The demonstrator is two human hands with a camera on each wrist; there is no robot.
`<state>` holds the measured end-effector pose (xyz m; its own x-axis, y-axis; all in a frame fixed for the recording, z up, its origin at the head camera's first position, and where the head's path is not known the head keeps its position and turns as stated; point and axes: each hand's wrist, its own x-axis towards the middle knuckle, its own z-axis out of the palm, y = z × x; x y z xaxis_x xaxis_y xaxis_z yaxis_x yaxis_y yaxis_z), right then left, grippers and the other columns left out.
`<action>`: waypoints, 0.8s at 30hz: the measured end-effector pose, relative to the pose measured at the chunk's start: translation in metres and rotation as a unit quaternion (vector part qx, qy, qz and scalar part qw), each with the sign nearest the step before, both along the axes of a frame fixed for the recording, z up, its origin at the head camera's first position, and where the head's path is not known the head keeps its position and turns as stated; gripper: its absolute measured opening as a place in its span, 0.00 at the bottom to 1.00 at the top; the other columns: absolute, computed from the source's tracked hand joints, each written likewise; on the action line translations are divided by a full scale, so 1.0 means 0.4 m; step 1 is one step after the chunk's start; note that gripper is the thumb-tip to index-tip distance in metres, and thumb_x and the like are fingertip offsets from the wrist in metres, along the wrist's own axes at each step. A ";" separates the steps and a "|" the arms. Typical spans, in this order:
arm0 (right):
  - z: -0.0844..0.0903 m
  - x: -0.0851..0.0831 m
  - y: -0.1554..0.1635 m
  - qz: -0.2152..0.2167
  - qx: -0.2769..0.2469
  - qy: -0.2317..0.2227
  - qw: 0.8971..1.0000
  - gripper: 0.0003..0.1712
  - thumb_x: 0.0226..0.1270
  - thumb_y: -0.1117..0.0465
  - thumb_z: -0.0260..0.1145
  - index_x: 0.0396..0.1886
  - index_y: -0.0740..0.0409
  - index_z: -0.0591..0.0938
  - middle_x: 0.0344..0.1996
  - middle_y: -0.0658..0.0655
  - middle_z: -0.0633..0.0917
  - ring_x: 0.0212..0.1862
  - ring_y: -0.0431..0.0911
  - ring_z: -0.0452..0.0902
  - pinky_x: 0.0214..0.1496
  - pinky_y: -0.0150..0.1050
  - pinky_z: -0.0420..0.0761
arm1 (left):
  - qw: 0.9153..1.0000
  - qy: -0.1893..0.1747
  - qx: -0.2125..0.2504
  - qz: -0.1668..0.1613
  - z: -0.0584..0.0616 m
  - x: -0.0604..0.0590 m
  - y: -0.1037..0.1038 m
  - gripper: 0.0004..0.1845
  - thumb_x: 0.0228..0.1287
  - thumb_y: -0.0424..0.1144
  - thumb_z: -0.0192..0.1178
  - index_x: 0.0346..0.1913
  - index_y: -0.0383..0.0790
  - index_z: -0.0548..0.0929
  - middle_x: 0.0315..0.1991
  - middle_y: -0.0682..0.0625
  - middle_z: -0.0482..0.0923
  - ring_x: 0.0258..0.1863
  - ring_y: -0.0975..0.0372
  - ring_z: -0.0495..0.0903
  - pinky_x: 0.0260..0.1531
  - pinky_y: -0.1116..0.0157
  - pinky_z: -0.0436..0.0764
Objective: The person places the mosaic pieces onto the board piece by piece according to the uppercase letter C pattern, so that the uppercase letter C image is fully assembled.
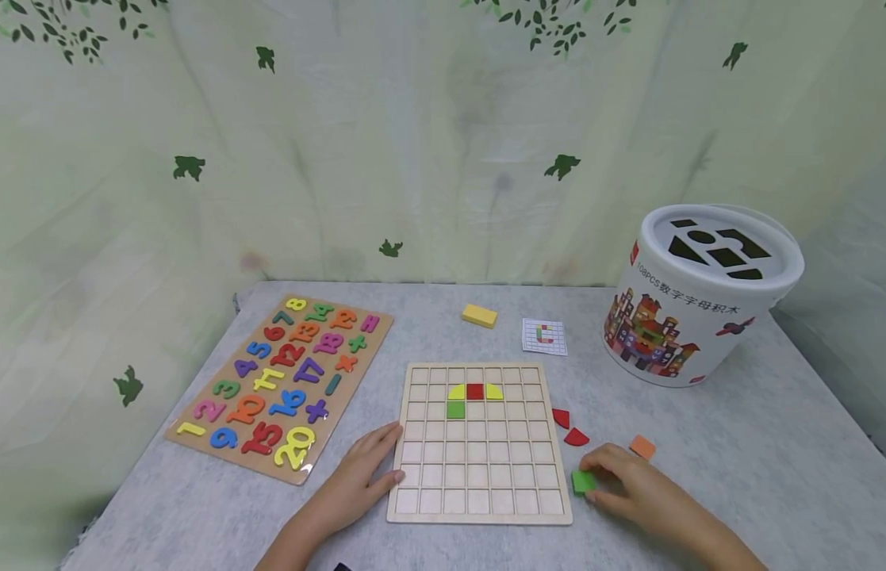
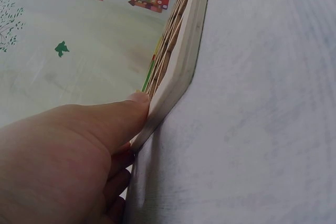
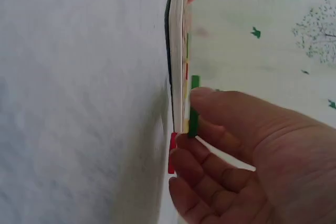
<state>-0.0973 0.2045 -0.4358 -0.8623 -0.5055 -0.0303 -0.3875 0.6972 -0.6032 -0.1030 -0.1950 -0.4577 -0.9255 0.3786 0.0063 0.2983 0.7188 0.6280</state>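
My left hand (image 1: 353, 482) rests at the left side of a wooden grid board (image 1: 478, 479), thumb and fingertips against its edge. Between thumb and fingers my right hand (image 1: 638, 493) pinches a green square tile (image 1: 582, 482), just off the board's lower right side. In the right wrist view the green tile (image 3: 195, 106) stands out beside the board's edge. Toward the top of the grid, a red square tile (image 1: 474, 392) lies between two yellow quarter-round tiles (image 1: 457, 392). Another green square tile (image 1: 455, 410) lies below the left yellow one.
Two red quarter-round tiles (image 1: 576, 437) and an orange tile (image 1: 642, 446) lie right of the board. Behind it are a yellow block (image 1: 480, 316) and a pattern card (image 1: 544, 337). A number puzzle board (image 1: 278, 388) lies left; a white bucket (image 1: 699, 309) stands back right.
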 end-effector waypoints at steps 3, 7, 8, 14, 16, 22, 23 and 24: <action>0.013 -0.003 -0.005 0.007 -0.016 0.028 0.999 0.14 0.57 0.53 0.66 0.43 0.50 0.78 0.39 0.41 0.76 0.40 0.38 0.71 0.41 0.35 0.77 | 1.000 -0.002 -0.001 0.001 -0.002 0.000 -0.001 0.33 0.62 0.48 0.55 0.68 0.40 0.58 0.67 0.48 0.54 0.65 0.52 0.52 0.59 0.50 0.58; 0.027 -0.011 -0.019 0.012 -0.041 0.075 0.996 0.14 0.56 0.57 0.67 0.43 0.49 0.78 0.39 0.40 0.77 0.38 0.37 0.72 0.38 0.33 0.77 | 1.000 -0.002 -0.002 0.002 -0.005 0.000 -0.002 0.34 0.63 0.49 0.54 0.68 0.41 0.58 0.67 0.49 0.54 0.65 0.52 0.52 0.59 0.50 0.58; 0.030 -0.014 -0.023 0.016 -0.048 0.092 0.994 0.15 0.55 0.57 0.67 0.43 0.48 0.78 0.39 0.40 0.77 0.38 0.37 0.72 0.37 0.32 0.77 | 1.000 -0.002 -0.002 0.002 -0.005 0.000 -0.002 0.34 0.63 0.49 0.54 0.68 0.40 0.58 0.67 0.49 0.54 0.65 0.52 0.52 0.59 0.50 0.58; 0.057 -0.036 -0.059 0.026 -0.071 0.135 0.988 0.17 0.53 0.61 0.69 0.44 0.48 0.78 0.40 0.40 0.77 0.40 0.38 0.74 0.39 0.35 0.78 | 1.000 -0.004 0.000 0.002 -0.003 -0.001 -0.002 0.34 0.62 0.49 0.54 0.68 0.40 0.58 0.67 0.48 0.54 0.65 0.52 0.52 0.59 0.50 0.58; 0.068 -0.045 -0.077 0.022 -0.071 0.129 0.989 0.17 0.53 0.60 0.69 0.45 0.48 0.78 0.41 0.40 0.77 0.41 0.38 0.74 0.41 0.36 0.78 | 1.000 -0.006 -0.002 0.003 -0.002 -0.001 -0.002 0.34 0.62 0.49 0.54 0.68 0.41 0.58 0.67 0.49 0.54 0.65 0.52 0.52 0.59 0.50 0.58; 0.095 -0.082 -0.143 0.051 -0.101 0.130 0.985 0.15 0.57 0.57 0.66 0.45 0.50 0.78 0.41 0.42 0.77 0.42 0.42 0.74 0.41 0.39 0.78 | 1.000 -0.009 -0.003 0.005 -0.001 0.000 0.000 0.34 0.62 0.49 0.54 0.68 0.41 0.58 0.67 0.49 0.54 0.65 0.52 0.52 0.59 0.50 0.58; 0.099 -0.090 -0.155 0.057 -0.110 0.131 0.984 0.16 0.56 0.57 0.66 0.45 0.51 0.78 0.41 0.43 0.77 0.42 0.43 0.75 0.41 0.39 0.78 | 1.000 -0.009 -0.003 0.006 -0.001 0.000 0.000 0.34 0.62 0.49 0.54 0.68 0.41 0.58 0.67 0.49 0.54 0.65 0.52 0.52 0.59 0.50 0.58; 0.102 -0.098 -0.167 0.060 -0.116 0.129 0.983 0.16 0.57 0.57 0.66 0.46 0.52 0.78 0.41 0.43 0.77 0.42 0.43 0.75 0.42 0.40 0.78 | 1.000 -0.010 -0.002 0.006 -0.001 0.000 0.000 0.34 0.62 0.49 0.54 0.68 0.41 0.58 0.67 0.49 0.54 0.65 0.52 0.52 0.59 0.50 0.58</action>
